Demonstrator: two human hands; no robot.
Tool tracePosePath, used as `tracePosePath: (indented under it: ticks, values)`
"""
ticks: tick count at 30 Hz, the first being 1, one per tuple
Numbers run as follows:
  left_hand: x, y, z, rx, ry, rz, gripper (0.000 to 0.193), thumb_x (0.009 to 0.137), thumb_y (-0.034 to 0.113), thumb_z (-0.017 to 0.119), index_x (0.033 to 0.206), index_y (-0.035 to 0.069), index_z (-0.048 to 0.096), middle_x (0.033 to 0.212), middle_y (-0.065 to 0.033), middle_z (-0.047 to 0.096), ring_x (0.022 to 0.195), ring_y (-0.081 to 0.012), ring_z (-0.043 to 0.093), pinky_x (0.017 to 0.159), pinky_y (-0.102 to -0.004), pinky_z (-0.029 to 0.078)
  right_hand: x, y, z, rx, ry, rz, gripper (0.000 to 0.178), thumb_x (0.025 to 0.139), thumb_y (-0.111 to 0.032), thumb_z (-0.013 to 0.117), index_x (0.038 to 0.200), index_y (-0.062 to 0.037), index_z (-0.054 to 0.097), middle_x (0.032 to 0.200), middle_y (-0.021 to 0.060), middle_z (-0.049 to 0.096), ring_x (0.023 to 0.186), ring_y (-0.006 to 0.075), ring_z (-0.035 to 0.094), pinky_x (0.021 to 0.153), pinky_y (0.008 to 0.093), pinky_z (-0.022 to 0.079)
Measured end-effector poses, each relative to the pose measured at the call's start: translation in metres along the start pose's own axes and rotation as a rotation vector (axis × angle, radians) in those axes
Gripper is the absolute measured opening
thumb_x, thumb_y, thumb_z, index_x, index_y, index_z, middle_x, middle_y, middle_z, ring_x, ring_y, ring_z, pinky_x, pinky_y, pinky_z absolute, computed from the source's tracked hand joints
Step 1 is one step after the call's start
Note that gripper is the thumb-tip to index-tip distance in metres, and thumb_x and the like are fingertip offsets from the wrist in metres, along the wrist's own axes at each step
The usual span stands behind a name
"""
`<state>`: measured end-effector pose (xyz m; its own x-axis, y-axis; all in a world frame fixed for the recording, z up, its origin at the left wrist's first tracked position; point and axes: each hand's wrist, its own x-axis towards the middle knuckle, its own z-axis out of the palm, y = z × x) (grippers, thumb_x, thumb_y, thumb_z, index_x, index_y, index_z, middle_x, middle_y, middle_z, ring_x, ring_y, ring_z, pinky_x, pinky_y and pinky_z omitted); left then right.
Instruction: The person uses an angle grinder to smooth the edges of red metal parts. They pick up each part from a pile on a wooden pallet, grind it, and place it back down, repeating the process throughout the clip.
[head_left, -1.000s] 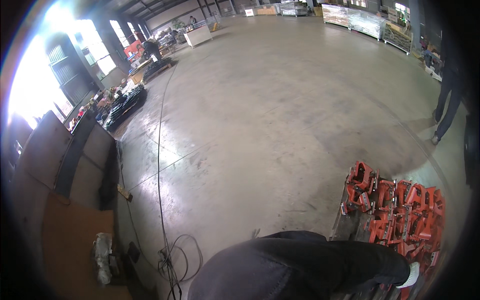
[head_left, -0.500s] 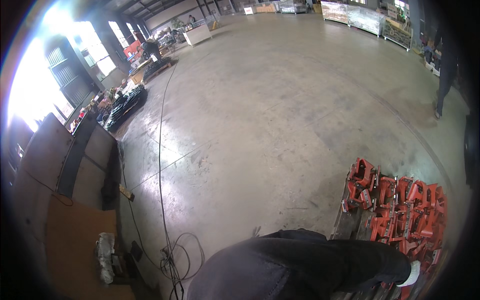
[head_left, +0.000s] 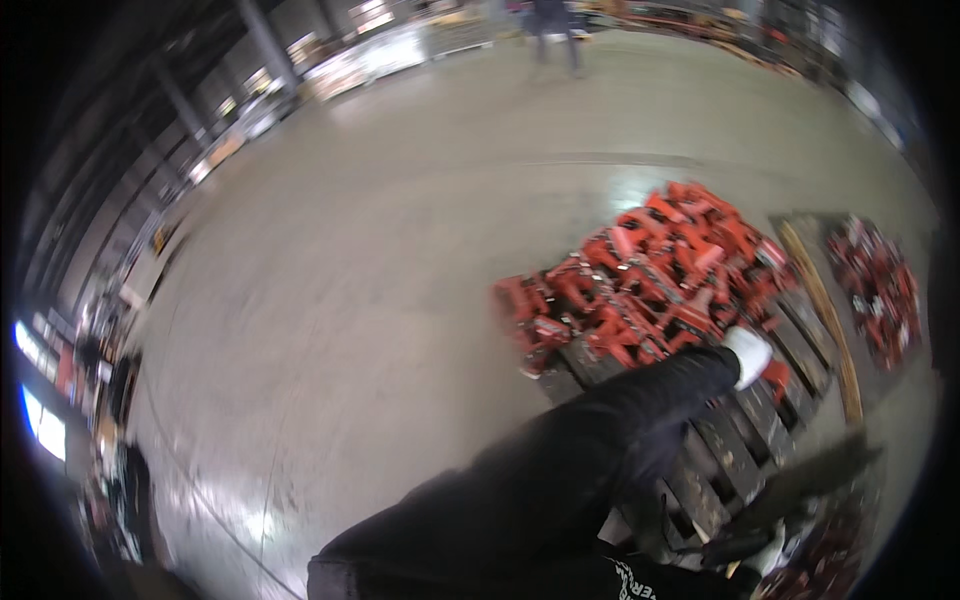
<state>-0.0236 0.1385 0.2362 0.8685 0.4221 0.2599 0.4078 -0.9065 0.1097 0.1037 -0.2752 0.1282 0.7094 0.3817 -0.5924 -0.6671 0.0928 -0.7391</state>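
Note:
My left hand (head_left: 750,357), in a white glove, reaches across to a pallet of red metal brackets (head_left: 640,280). Its fingers appear closed on a red bracket (head_left: 775,377), which shows just past the glove over bare slats; the fingertips are hidden. Low at the right edge, partly covered by a dark blurred shape (head_left: 805,485), a second white glove is my right hand (head_left: 767,553). It is close to more dark red parts (head_left: 825,550), and its fingers are too smeared and covered to read.
The dark pallet slats (head_left: 700,475) lie below my left arm. A wooden beam (head_left: 825,320) separates this pallet from another heap of red parts (head_left: 878,290). Far off, a person in dark clothes (head_left: 555,35) stands near wrapped crates (head_left: 390,55).
My view has swung to the right, bringing the bracket pallet toward the middle. My left hand now shows over the pallet's near side, and my right glove has come into view.

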Motion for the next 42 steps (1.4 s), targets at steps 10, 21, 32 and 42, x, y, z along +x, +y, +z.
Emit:
tracePosePath:
  ticks: [10, 21, 32, 42]
  values:
    - [0.013, 0.035, 0.027, -0.079, -0.100, 0.042, 0.021, 0.082, 0.017, 0.068, 0.099, 0.005, 0.070, 0.090, -0.0146, 0.074, 0.086, -0.0303, 0.073, 0.072, -0.0431, 0.056, -0.029, 0.001, 0.003, -0.097, 0.619, -0.559, 0.070, 0.074, -0.019, 0.086, 0.126, 0.0009, 0.044, 0.100, 0.0112, 0.063, 0.080, 0.0201, 0.062, 0.072, 0.0335, 0.055]
    - [0.006, 0.040, 0.017, -0.111, -0.071, -0.026, 0.032, 0.078, 0.023, 0.075, 0.101, 0.004, 0.065, 0.088, -0.0154, 0.072, 0.081, -0.0334, 0.072, 0.073, -0.0446, 0.057, -0.027, -0.009, -0.002, -0.065, 0.531, -0.591, 0.054, 0.076, -0.025, 0.086, 0.117, 0.0019, 0.062, 0.101, 0.0114, 0.066, 0.078, 0.0210, 0.064, 0.075, 0.0343, 0.056]
    - [0.042, 0.045, 0.016, -0.388, -0.190, -0.161, 0.052, 0.094, 0.035, 0.057, 0.130, 0.000, 0.046, 0.101, -0.0244, 0.069, 0.093, -0.0400, 0.069, 0.080, -0.0472, 0.055, 0.009, 0.020, -0.094, 0.187, 0.059, -0.237, 0.029, 0.087, -0.030, 0.077, 0.104, -0.0087, 0.067, 0.093, 0.0065, 0.066, 0.078, 0.0168, 0.063, 0.071, 0.0311, 0.054]
    - [-0.004, 0.028, 0.170, -1.612, -0.409, -0.011, 0.033, 0.097, 0.023, 0.062, 0.119, -0.001, 0.061, 0.105, -0.0157, 0.068, 0.094, -0.0274, 0.069, 0.083, -0.0401, 0.056, -0.014, 0.003, 0.001, -0.309, 0.636, -0.564, 0.080, 0.079, -0.031, 0.085, 0.138, 0.0016, 0.042, 0.122, 0.0141, 0.060, 0.105, 0.0217, 0.060, 0.092, 0.0370, 0.050]
